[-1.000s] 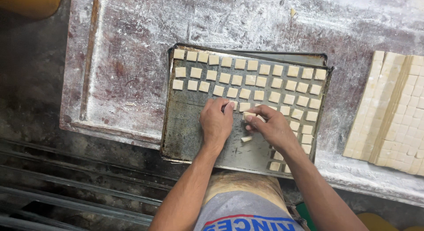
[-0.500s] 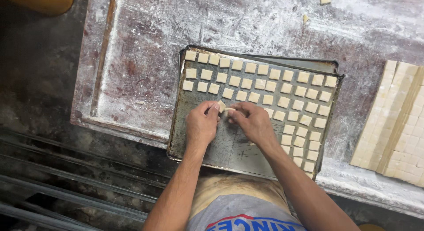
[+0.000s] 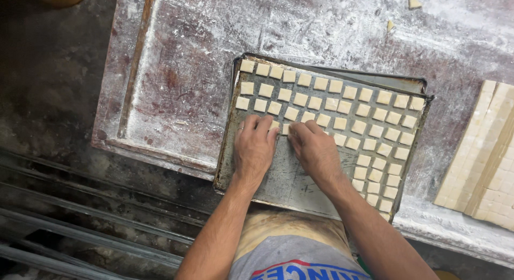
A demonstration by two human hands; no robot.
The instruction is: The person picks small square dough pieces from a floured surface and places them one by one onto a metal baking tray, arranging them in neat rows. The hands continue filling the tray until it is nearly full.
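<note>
Both hands have slid over toward the left side of the tray since a moment ago, and the third row of dough squares has grown leftward with them.

So right now the left hand [image 3: 255,147] lies palm down on the baking tray [image 3: 278,181], fingers together and curled a bit, fingertips right at the left end of that third row. The right hand [image 3: 316,150] sits just beside it, fingers bent, and the two meet over one small dough square [image 3: 285,129] that pokes out between the fingertips. Looks like both are pinching or nudging that piece into line, but I can't tell for sure which hand actually grips it.

The tray is dark, scuffed metal, and it hangs a little over the near edge of the floury worktop [image 3: 187,71]. Pale dough squares [image 3: 342,106] fill it in tidy rows along the far side and down the right side, while the near left part is bare metal.

Off to the right on the worktop lies a scored dough sheet [image 3: 490,157], cut into a grid of the same little squares. A couple of stray dough scraps [image 3: 413,1] sit at the far edge. Near bottom, you can see the person's grey shirt [image 3: 294,258].
</note>
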